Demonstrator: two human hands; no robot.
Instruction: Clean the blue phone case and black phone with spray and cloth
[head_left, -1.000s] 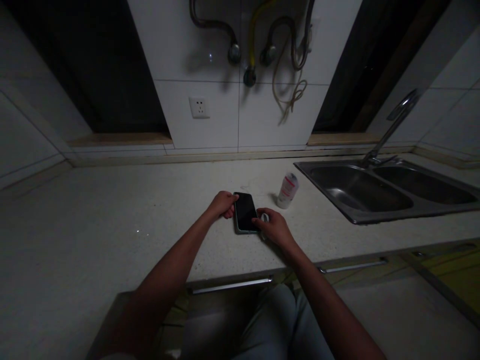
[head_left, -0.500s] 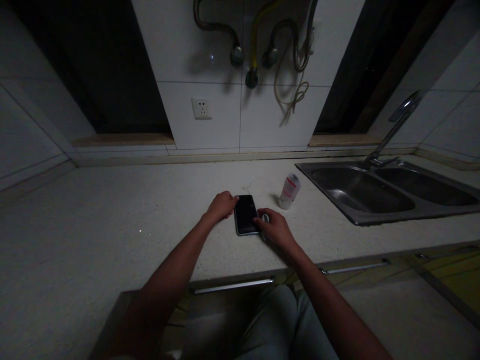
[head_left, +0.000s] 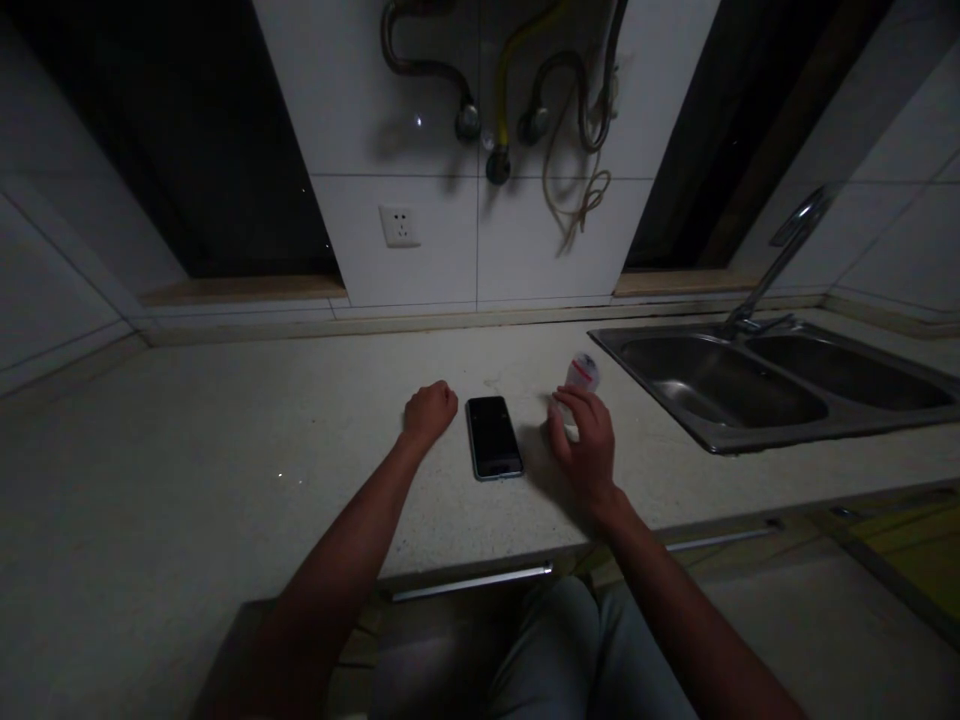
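Observation:
A dark-screened smartphone [head_left: 493,440] lies flat on the pale countertop [head_left: 360,370], face up between my hands. My left hand [head_left: 433,412] rests as a closed fist on the counter, a little left of the phone and apart from it, with nothing visible in it. To the phone's right, my right hand [head_left: 589,445] has its fingers curled round a small whitish thing too dim to name. Just behind those fingers stands a clear cup with a red band [head_left: 582,372]. Its lower part is hidden by the hand, and whether they touch I cannot tell.
A steel double sink [head_left: 720,385] with a tap [head_left: 780,250] is set into the counter at right. On the tiled wall are a socket [head_left: 399,227], hoses with valves [head_left: 468,120] and a looped cord [head_left: 589,200]. A drawer handle [head_left: 472,582] runs below the front edge.
Both hands have come away from the phone, which stays on the counter. My left hand has shifted slightly left into a fist; my right hand has moved right and forward, in front of the cup.

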